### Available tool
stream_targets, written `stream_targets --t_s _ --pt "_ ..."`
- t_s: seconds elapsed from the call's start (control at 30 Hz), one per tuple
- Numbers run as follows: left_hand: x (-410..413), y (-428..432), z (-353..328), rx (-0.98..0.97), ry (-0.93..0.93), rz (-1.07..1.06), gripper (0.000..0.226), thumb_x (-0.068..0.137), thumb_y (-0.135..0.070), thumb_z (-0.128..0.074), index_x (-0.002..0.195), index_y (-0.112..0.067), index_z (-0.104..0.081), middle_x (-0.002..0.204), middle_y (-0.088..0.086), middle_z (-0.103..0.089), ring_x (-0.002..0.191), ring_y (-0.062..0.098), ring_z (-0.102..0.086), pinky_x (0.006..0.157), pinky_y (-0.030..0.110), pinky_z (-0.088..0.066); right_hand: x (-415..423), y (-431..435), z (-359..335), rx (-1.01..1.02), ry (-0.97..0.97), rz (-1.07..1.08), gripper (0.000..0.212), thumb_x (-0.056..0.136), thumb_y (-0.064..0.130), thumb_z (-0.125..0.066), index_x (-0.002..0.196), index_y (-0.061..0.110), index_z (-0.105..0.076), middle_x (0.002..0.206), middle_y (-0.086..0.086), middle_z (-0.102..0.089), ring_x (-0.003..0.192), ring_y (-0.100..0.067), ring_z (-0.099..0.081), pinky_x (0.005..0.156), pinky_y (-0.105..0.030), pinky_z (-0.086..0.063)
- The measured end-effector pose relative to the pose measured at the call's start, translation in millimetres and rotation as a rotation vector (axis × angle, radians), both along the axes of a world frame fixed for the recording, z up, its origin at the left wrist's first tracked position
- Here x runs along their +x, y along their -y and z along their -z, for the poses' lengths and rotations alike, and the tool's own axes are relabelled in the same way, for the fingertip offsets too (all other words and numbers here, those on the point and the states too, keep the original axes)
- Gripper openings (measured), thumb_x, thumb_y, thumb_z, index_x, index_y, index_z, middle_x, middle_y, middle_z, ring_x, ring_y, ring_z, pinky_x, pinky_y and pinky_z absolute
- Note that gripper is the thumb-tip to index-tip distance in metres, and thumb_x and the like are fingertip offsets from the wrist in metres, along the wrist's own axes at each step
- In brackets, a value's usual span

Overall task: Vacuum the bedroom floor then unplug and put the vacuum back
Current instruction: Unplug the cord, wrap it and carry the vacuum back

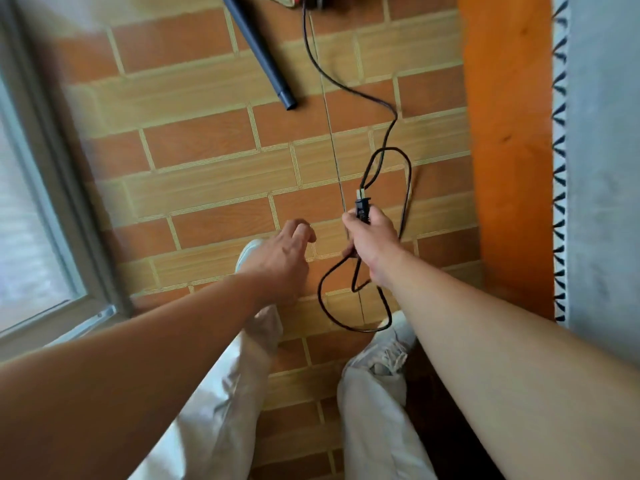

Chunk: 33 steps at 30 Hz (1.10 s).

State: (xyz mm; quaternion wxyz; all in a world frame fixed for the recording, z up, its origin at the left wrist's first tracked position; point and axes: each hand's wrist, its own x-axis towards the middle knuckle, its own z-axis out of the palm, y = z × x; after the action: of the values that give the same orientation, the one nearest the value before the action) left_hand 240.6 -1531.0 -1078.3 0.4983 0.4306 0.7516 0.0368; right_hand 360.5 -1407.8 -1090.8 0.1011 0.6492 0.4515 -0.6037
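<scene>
— Black cord (398,140), where does it lie?
— It runs from the vacuum (313,0) at the top edge down over the brick-pattern floor (207,150) and makes loops in the centre right of the frame. The right grip (372,237) is curled around the plug (362,207) and some turns of cord; the prongs point toward the top of the frame.
— And the left grip (280,258)?
— It hovers just to the left, fingers loosely bent, holding nothing. The dark tube (258,50) lies on the floor, upper centre.
</scene>
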Motion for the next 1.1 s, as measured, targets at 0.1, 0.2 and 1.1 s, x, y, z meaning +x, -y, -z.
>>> stream_targets --t_s 0.1,0.2,1.1 --pt "-22 -21 -36 0.029 0.001 -0.017 0.046 0.095 -0.004 -0.043 0.139 -0.017 -0.042 0.149 0.002 -0.038 0.12 0.028 -0.053 0.094 0.042 -0.05 -18 -17 -39 0.08 0.024 -0.123 0.013 0.102 0.035 -0.056 0.1 0.022 -0.059 0.091 0.0 -0.059 0.081 -0.021 -0.055 0.077 -0.036 -0.049" --pt "-45 -40 -67 0.086 -0.025 -0.012 0.053 0.093 -0.004 -0.045 0.144 -0.017 -0.038 0.152 0.003 -0.036 0.124 0.026 -0.052 0.098 0.041 -0.05 -40 -35 -75 0.154 0.068 -0.206 0.013 0.103 0.033 -0.055 0.103 0.021 -0.061 0.088 0.002 -0.057 0.076 -0.014 -0.052 0.073 -0.034 -0.047" --pt "-206 -247 -61 0.054 -0.121 -0.14 0.05 0.089 -0.009 -0.05 0.138 -0.015 -0.044 0.143 0.005 -0.041 0.129 0.027 -0.043 0.102 0.042 -0.041 -211 -250 -32 0.219 0.044 -0.232 0.016 0.105 0.032 -0.047 0.11 0.02 -0.057 0.104 -0.005 -0.065 0.094 -0.03 -0.067 0.085 -0.049 -0.056"
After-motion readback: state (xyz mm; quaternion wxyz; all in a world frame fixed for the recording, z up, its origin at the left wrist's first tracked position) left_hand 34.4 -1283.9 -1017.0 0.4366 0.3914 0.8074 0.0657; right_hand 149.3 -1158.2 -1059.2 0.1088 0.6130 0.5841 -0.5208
